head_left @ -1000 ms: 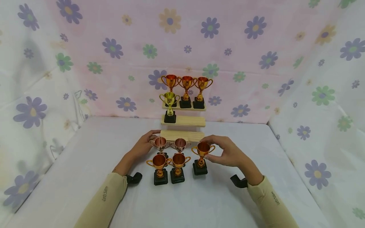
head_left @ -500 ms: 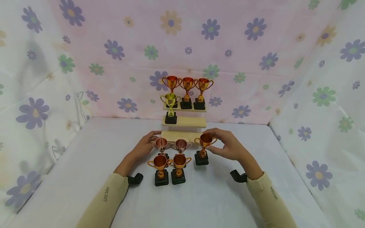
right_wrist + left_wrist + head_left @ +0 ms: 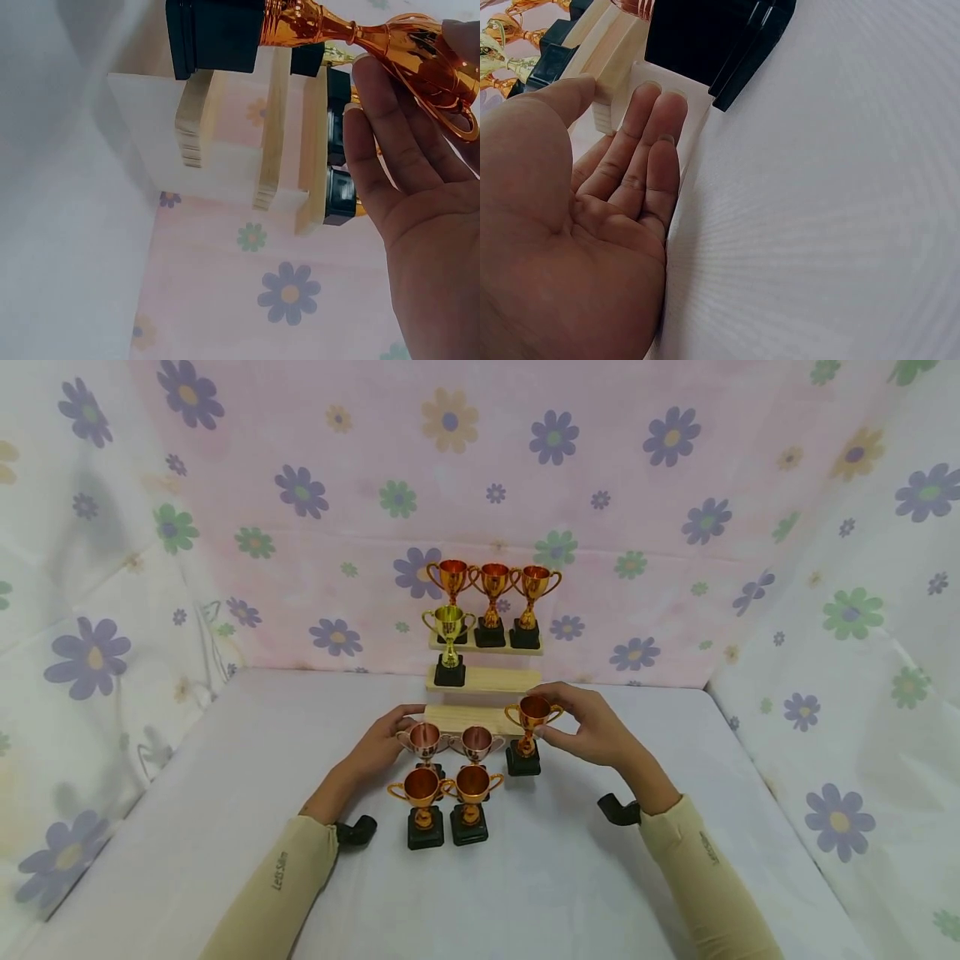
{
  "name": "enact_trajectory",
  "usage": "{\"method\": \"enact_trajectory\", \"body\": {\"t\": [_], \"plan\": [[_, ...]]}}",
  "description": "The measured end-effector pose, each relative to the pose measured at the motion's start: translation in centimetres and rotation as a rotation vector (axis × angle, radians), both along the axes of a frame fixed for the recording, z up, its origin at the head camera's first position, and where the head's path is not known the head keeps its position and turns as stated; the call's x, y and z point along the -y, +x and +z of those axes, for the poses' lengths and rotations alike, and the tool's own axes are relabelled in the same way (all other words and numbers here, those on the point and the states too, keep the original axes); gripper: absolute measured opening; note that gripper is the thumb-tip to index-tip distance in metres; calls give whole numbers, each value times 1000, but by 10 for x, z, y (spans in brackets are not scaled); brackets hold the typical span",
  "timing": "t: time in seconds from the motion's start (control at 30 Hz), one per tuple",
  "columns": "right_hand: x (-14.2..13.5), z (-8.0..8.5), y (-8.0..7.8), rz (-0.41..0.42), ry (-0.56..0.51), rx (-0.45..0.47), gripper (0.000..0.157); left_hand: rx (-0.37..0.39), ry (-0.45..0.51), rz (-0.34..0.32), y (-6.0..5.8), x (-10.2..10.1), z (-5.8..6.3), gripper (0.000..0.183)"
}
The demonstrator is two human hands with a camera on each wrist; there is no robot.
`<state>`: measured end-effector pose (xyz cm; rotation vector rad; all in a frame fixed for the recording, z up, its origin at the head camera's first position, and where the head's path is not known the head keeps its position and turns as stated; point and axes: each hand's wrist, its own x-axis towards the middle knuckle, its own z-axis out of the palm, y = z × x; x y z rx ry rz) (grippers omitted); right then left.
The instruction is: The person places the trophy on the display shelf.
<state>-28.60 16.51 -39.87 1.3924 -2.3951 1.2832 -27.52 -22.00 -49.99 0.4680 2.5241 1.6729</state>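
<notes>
My right hand (image 3: 592,727) holds a copper-orange toy trophy (image 3: 534,714) by its cup, with its dark base in front of the right end of the lowest step. In the right wrist view the trophy (image 3: 405,56) lies across the top, its base overlapping a wooden step. My left hand (image 3: 381,745) is at the left end of the three-step wooden display stand (image 3: 465,717); in the left wrist view the thumb (image 3: 574,97) presses the plank's end, with the index finger partly hidden behind it. Its other fingers are loosely bent beside the stand.
Two orange trophies (image 3: 472,785) stand in front of two rose-copper trophies (image 3: 425,741) on the white table (image 3: 555,893). Three orange-gold trophies (image 3: 495,581) line the top step, and a yellow-gold trophy (image 3: 450,625) stands at the middle step's left end.
My right hand has carried the orange trophy away from me, toward the lowest step, latterly drifting slightly left. The left hand stays at the stand's left end.
</notes>
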Motion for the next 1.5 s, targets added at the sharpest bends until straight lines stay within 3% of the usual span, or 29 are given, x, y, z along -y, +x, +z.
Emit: {"method": "enact_trajectory", "body": {"t": [0.27,0.5,1.07,1.27,1.5], "plan": [[8,8,-14,-26,0,-2,47,5,-8,6,-2,0,-4,61],[16,27,-22,-51,8,-3,46,-31,-7,-7,-3,2,-5,63],[38,61,-37,-55,-9,-32,45,-6,2,3,-3,2,-5,65],[43,65,-45,-119,6,-50,46,4,-3,13,-3,1,-4,64],[48,68,-55,-175,31,-5,53,4,9,8,-3,2,-5,65]]}}
